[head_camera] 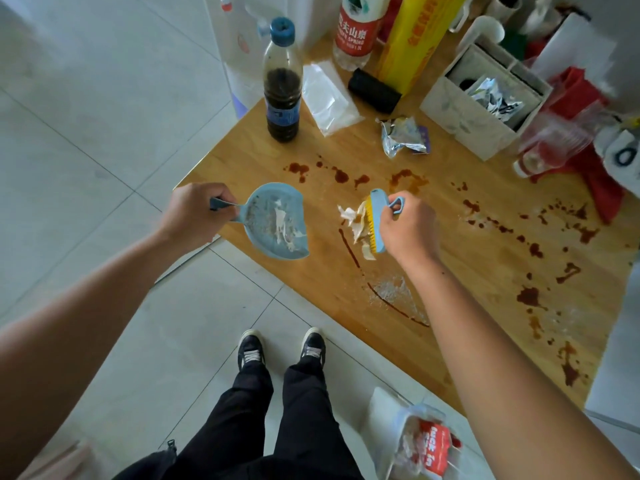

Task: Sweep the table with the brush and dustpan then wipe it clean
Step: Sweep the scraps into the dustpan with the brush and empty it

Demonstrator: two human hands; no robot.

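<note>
Both forearms reach in from the bottom corners of the frame toward the middle. The left hand [194, 213], centre left, has its back to the camera and its fingers curled into a fist round the short handle of a light blue plastic dustpan [277, 223]. The pan sits over the left edge of the light brown wooden tabletop [485, 271], its open lip pointing to the lower right. Grey grit and a few white scraps lie inside it. Whether the lip touches the wood cannot be told.

The right hand [408, 230], just right of centre, grips a small brush with a blue plastic back and yellow bristles [375, 220]. The fingers wrap over the back from the right, and the brush's loop handle sticks out above the knuckles. The wrist is bent slightly, and the bristles face left, toward the pan. They press against a heap of crumpled white paper scraps [351, 220] that lies on the tabletop between brush and dustpan, apart from the pan.

Brown liquid stains [341, 174] dot the wood above and to the right of both hands, and a patch of white powder [394, 289] lies below the brush, beside the right forearm. A plastic bottle of dark liquid with a blue cap [281, 84] stands upright near the upper left corner of the tabletop.
</note>
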